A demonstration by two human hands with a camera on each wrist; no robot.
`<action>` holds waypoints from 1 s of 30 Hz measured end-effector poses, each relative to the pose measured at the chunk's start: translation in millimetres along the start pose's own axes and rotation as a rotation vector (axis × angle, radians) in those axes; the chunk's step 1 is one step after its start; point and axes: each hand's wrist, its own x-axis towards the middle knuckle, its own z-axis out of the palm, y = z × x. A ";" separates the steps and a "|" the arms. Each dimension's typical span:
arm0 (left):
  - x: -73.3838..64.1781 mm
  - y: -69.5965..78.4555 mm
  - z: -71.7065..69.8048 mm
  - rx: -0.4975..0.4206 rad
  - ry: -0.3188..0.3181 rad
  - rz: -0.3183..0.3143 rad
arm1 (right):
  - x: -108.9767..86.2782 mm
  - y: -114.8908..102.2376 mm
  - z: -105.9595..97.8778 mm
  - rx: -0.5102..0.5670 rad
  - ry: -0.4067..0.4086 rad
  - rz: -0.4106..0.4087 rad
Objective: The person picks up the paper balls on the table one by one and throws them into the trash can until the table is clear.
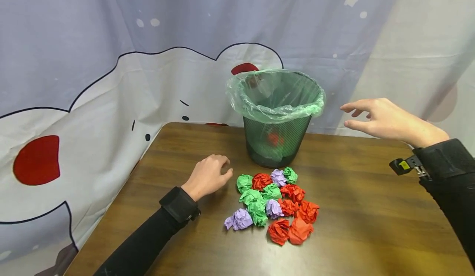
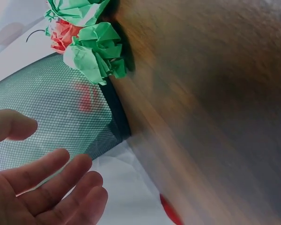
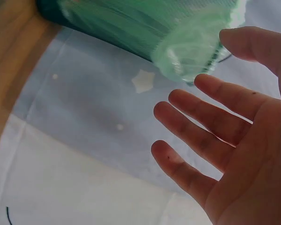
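Note:
Crumpled paper balls lie in a cluster on the table: red ones [image 1: 308,212], green ones [image 1: 257,212] and purple ones [image 1: 239,219]. Just left of them is my left hand [image 1: 209,175], low over the wood, its fingers loosely bent around nothing. In the left wrist view, green paper balls [image 2: 96,51] show beyond that hand's fingertips. Behind the cluster stands a green mesh wastebasket [image 1: 276,140] lined with a clear plastic bag [image 1: 274,113]; something red shows through the mesh. My right hand [image 1: 389,119] hangs in the air right of the basket's rim, fingers spread and holding nothing.
The brown wooden table [image 1: 360,210] ends at the back against a patterned cloth [image 1: 178,16], which also hangs along the left side. The basket stands near that back edge. Both wrists wear black bands, and a small device [image 1: 402,165] sits on the right one.

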 end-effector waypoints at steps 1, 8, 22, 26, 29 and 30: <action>0.9 0.7 -0.3 0.000 0.001 0.007 | -2.6 0.6 3.6 0.002 0.001 -0.002; 6.2 9.0 2.6 0.002 -0.020 0.054 | -20.3 2.4 29.2 0.019 0.004 -0.022; 5.7 16.5 16.3 0.028 -0.161 0.194 | -58.4 -3.7 80.7 0.046 -0.030 -0.068; 7.2 18.2 19.5 0.024 -0.219 0.218 | -64.9 -3.7 91.2 0.063 -0.038 -0.058; 7.4 18.7 22.4 0.022 -0.246 0.223 | -69.2 -3.9 97.8 0.075 -0.040 -0.058; 7.2 18.7 23.4 0.023 -0.250 0.224 | -70.4 -4.1 99.9 0.077 -0.040 -0.058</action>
